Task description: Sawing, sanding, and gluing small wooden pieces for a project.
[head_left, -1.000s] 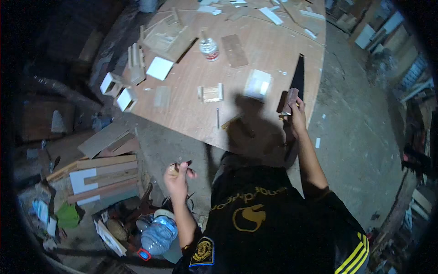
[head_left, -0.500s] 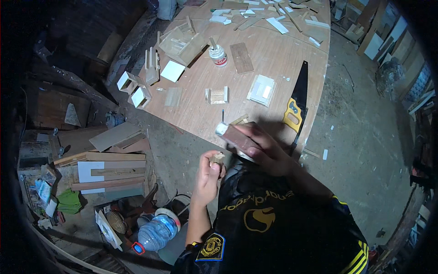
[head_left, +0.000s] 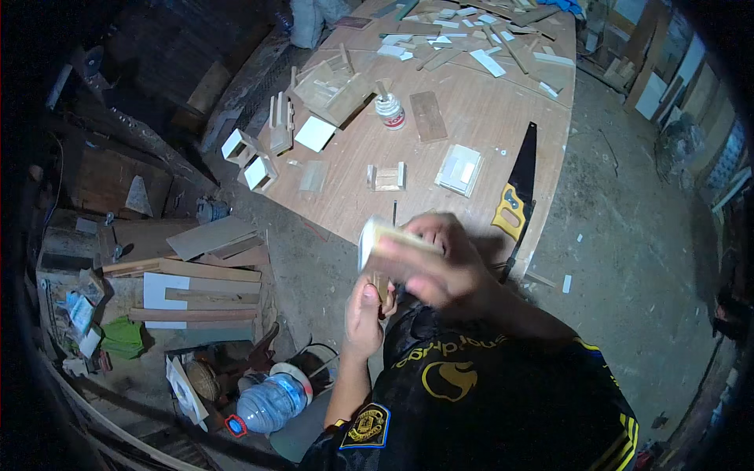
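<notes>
My right hand is wrapped round a sanding block, a pale block with a reddish-brown sandpaper face, smeared by motion. Just below its left end, my left hand pinches a small piece of wood between thumb and fingers. The block overlaps the top of that piece; whether they touch I cannot tell. Beyond my hands on the table stands a small U-shaped wooden frame. A dark pencil-like stick lies near the table edge, partly hidden by the block.
A yellow-handled handsaw lies along the table's right edge. Further back are a jar with a stick in it, a brown board, stacked pale panels and a wooden box. Offcuts cover the far end. A water bottle is at lower left.
My right hand has turned the sanding block and brought it down and left over the wood piece in my left hand. The whole view has shifted slightly.
</notes>
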